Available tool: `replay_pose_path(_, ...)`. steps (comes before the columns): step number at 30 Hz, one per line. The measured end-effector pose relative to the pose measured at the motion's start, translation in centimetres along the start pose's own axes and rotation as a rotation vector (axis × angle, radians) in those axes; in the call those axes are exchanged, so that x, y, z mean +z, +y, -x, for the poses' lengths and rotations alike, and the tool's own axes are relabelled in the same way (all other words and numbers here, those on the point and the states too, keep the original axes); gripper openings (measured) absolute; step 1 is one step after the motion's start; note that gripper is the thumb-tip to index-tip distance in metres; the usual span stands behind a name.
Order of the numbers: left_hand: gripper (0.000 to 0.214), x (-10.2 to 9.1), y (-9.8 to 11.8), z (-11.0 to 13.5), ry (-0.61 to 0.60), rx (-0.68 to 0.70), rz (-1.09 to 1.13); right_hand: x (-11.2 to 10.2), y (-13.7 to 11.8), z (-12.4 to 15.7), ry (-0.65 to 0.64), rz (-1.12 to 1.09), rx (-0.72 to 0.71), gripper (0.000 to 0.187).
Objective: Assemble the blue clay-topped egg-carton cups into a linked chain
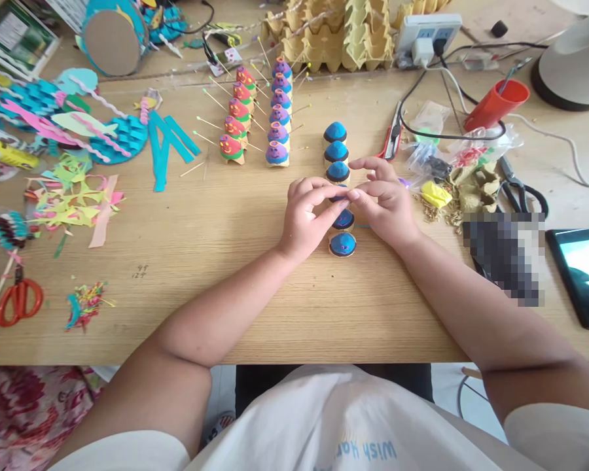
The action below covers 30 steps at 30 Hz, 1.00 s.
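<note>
A row of blue clay-topped egg carton cups [342, 244] with dark rims runs away from me down the middle of the table. Over the middle of this row, my left hand [308, 212] and my right hand [387, 204] meet fingertip to fingertip. Each is closed in a pinch; whatever sits between the fingers is too small to make out. One blue dome lies mostly hidden beneath the fingertips. Small pinkish dots mark the nearest dome. Further left stand a purple-topped row [277, 152] and a red-and-green row [232, 148], both with thin sticks poking out.
Right of my hands lie yellow clay [436, 194], a box cutter [391, 137], black scissors [520, 190], a red cup [495, 104] and a phone [582, 278]. Paper scraps [73, 203], blue strips [161, 150] and orange-handled scissors [19, 301] lie left. Egg cartons [324, 42] stand behind.
</note>
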<state>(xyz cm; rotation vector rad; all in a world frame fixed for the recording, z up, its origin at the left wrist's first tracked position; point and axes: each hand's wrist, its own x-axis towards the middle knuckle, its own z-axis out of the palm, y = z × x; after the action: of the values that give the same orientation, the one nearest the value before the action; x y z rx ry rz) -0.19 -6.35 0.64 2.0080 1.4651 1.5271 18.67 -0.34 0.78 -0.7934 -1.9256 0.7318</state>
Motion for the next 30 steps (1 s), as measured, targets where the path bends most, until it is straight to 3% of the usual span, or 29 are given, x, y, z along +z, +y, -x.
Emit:
replay_pose_path(8, 0.017, 0.0, 0.0, -0.1, 0.028, -0.015, 0.000, 0.0, -0.7, -0.1, -0.011, -0.011, 0.008, 0.053)
replay_pose_path(16, 0.019, -0.2, 0.0, 0.0, 0.018, -0.041, 0.004, 0.4, -1.1, -0.2, 0.020, -0.149, 0.096, 0.038)
replay_pose_path(21, 0.020, -0.2, -0.5, 0.0, 0.054, -0.093, -0.012, 0.5, -1.0, -0.4, 0.076, -0.192, 0.140, 0.047)
replay_pose_path(27, 0.016, 0.0, -0.6, 0.1, 0.092, -0.145, 0.045, 0.1, -2.0, -0.5, 0.049, -0.181, 0.180, 0.064)
replay_pose_path(30, 0.016, 0.0, -0.6, 0.1, 0.093, -0.144, 0.064, 0.1, -1.8, -0.5, 0.071, -0.203, 0.191, 0.062)
